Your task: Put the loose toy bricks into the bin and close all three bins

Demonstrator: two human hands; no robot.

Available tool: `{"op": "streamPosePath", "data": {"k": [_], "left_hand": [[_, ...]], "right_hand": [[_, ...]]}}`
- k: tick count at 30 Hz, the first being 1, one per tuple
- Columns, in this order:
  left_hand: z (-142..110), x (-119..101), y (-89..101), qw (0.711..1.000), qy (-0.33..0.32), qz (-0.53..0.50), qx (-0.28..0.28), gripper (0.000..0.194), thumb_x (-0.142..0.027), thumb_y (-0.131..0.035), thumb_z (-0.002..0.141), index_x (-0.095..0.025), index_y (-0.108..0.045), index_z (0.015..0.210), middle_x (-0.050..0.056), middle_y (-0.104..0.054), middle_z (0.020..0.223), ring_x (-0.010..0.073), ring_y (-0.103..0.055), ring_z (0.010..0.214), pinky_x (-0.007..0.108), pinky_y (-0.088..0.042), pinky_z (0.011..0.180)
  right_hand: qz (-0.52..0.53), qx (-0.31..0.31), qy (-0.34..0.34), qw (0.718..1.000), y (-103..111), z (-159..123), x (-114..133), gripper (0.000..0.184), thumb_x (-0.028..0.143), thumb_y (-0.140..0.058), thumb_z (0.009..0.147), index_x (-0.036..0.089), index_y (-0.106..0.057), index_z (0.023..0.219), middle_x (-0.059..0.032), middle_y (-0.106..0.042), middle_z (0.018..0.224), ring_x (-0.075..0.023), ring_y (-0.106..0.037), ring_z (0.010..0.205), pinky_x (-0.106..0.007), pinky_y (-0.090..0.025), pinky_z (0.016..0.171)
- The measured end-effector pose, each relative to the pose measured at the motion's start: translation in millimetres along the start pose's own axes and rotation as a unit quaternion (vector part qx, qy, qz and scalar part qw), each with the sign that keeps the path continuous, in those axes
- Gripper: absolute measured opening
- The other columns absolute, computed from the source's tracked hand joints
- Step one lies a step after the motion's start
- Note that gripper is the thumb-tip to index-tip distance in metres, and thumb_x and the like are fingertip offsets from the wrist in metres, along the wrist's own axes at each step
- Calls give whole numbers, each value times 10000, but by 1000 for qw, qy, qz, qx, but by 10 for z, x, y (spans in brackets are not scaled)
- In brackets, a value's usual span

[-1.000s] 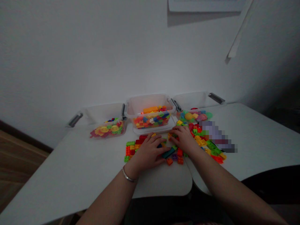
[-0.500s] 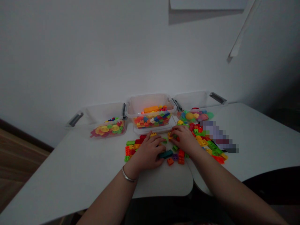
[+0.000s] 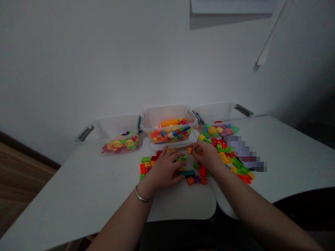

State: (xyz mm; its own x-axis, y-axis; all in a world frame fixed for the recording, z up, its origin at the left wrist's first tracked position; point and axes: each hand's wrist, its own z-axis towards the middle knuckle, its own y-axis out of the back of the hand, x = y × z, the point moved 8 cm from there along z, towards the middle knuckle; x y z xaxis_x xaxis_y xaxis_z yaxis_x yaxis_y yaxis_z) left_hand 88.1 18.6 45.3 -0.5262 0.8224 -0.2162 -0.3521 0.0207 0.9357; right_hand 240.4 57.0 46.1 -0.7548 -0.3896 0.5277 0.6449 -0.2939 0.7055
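White table [image 3: 183, 205]: rounded corner at the near edge, beside the seam with its right-hand neighbour.

Orange brick [image 3: 190, 180], purple brick [image 3: 196, 179]: set back from the near edge, side by side.

Teal brick [image 3: 186, 173]: just behind these. Changed: slanted a second ago, now roughly parallel to the near edge. Judged a straightening, lining it up with the bricks beside it.

Left hand [image 3: 167, 170]: palm down over bricks, fingers spread and slightly bent, thumb near the teal brick; nothing visibly gripped, anything under the palm hidden.

Right hand [image 3: 208, 157]: thumb and forefinger nearly together on a yellow brick [image 3: 190, 150] at their tips. Changed: this brick now shows more clearly; judged one piece singled out for handling.

Loose brick spread [image 3: 226, 158]: beyond the seam, right of the right hand.

Clear tubs, three, far edge: left [image 3: 115, 123], middle [image 3: 157, 114], right [image 3: 217, 111]; all hold coloured pieces.
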Motion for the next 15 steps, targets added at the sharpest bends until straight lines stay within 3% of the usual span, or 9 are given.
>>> {"op": "streamPosePath", "data": {"k": [4, 9, 15], "left_hand": [[8, 24, 35, 1000, 6, -8, -8, 255, -315, -624, 836, -243, -679, 1074, 80, -595, 1319, 283, -493, 1275, 600, -159, 1178], [14, 99, 31, 1000, 17, -14, -17, 205, -248, -581, 864, -244, -688, 1039, 68, -625, 1276, 256, -525, 1232, 594, -156, 1179], [20, 184, -4, 999, 23, -14, -23, 196, -228, -586, 868, -244, -692, 1031, 51, -638, 1262, 258, -530, 1222, 609, -164, 1167]], "right_hand": [[103, -79, -10, 992, 267, 164, 23, 37, 203, -539, 795, 230, -540, 770, -69, -739, 993, -191, -679, 795, -340, -539, 710], [115, -188, 13, 975, 635, 551, 66, 55, 214, -547, 783, 228, -494, 776, -85, -739, 1029, -192, -688, 815, -340, -548, 714], [6, -202, 4, 979, 612, 873, 96, 88, 171, -533, 815, 212, -607, 839, -49, -736, 1093, -194, -680, 827, -331, -523, 727]]}}
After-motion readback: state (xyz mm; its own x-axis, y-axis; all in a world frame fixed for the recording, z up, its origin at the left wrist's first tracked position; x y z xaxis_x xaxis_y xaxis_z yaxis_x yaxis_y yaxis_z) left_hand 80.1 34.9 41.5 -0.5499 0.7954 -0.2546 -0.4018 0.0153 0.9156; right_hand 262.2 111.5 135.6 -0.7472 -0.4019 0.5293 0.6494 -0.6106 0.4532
